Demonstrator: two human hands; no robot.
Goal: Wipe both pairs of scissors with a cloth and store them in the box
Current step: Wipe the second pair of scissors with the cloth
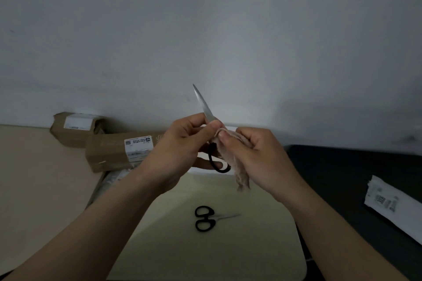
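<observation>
A: While the left hand (180,143) pinched the raised scissors (206,109) near the pivot, fingers closed on them, the blade pointed up and away from the body. Probably held so to keep the tip clear and leave the metal bare for wiping.

B: And the right hand (253,157)?

A: Closed on the cloth (235,162), a pale bunched rag. Thumb and forefinger pressed a fold of it against the base of the blade, just beside the left fingertips; the loose end hung down below. One black handle loop (219,164) showed beneath the two hands.

B: So wiping was under way on that pair?

A: My reading, yes. The grip looked set for a stroke along the blade, toward the tip. Could not tell whether the blades were together or parted.

B: The other pair?

A: The small scissors (206,218) lay flat on the light table (262,235), below the hands, black loops to the left, blades shut and pointing right. Nothing touched them.

B: The box?

A: Two brown cardboard boxes stood by the wall at left: a near box (109,155) with a white label, a far box (73,129) behind it. Which one was meant for storage, I could not say. Both appeared closed.

B: Anything else?

A: A white printed packet (388,201) lay on the dark surface (342,178) at right, well apart.
</observation>
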